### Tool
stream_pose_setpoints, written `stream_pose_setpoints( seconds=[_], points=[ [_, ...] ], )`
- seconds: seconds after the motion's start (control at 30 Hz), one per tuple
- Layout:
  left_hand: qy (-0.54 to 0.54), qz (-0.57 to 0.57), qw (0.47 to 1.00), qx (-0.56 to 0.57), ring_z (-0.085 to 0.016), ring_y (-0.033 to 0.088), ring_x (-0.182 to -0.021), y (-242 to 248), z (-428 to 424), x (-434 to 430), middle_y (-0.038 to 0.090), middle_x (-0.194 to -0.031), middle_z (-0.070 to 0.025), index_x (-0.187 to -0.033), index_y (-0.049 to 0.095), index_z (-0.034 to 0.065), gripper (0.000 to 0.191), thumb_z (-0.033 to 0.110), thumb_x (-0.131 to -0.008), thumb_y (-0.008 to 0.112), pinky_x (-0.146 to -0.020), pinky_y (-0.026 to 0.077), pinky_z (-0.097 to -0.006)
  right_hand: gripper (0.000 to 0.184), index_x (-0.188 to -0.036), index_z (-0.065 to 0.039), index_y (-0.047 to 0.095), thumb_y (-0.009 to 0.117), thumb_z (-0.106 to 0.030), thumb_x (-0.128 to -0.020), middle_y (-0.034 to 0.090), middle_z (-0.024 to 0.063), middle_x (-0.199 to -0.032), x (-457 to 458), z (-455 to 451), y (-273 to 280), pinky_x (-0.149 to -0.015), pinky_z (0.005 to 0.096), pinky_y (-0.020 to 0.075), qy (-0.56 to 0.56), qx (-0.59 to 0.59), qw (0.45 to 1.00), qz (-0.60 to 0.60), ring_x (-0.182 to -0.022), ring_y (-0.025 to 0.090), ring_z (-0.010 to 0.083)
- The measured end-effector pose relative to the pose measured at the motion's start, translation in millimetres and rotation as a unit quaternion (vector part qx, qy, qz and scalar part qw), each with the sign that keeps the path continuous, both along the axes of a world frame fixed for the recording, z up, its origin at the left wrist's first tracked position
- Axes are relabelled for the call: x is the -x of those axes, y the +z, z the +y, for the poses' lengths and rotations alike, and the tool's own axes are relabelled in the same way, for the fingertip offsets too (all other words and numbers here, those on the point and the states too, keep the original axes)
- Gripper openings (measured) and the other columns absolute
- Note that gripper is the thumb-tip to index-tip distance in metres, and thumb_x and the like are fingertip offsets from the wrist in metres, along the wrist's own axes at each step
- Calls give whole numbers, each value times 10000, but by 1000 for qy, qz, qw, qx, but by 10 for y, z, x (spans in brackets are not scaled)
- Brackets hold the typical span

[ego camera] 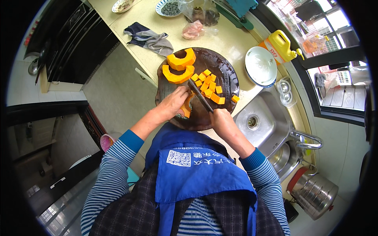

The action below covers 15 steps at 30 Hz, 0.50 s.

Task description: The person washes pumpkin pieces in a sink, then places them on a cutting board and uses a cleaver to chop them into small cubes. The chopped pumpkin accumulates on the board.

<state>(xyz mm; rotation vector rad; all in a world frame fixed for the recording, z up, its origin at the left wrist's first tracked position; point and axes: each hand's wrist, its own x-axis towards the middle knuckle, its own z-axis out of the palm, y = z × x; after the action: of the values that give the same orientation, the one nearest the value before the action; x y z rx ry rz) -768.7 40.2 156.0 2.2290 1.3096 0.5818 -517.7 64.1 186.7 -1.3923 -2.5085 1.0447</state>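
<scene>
On a round dark wooden chopping board [226,76], my left hand [174,101] holds down a curved piece of orange pumpkin [186,106], its fingertips close to a knife blade. My right hand [222,119] grips the kitchen knife [200,96], whose blade stands on edge beside the held piece. Right of the blade lies a loose group of pumpkin cubes [209,85], with one cube [235,98] apart near the board's right edge. Two curved pumpkin slices [178,77] rest at the board's upper left. The knife's handle is hidden in my right hand.
Beyond the board lie a cloth [149,38], bagged raw meat [193,30] and a patterned plate [168,8] of dark food. A white bowl [260,66] and a yellow pump jug [279,45] stand to the right, above the steel sink [265,118] and its tap [308,140].
</scene>
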Motion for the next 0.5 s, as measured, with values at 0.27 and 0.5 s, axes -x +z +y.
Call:
stream_pose_setpoints(
  seconds=[0.27,0.5],
  points=[
    [36,17,999,5,-391,459,-1265,-29,-103,-57,486,-1316,-191,-1264,513,-44,844,6,-498,862,-1066,423,-411,155,-687,62,648,606,-41,-794,641,283,-749,70,-14,-183,-701,512,535,-22,12,999,-25,-739,651,458],
    [36,24,999,19,-394,479,-1247,-32,-87,-41,507,-1302,-201,-1266,525,-59,838,-7,-498,855,-1066,426,-419,168,-692,72,644,588,-32,-812,618,304,-730,47,-54,189,-672,520,531,-14,12,1000,-7,-726,638,477]
  ],
)
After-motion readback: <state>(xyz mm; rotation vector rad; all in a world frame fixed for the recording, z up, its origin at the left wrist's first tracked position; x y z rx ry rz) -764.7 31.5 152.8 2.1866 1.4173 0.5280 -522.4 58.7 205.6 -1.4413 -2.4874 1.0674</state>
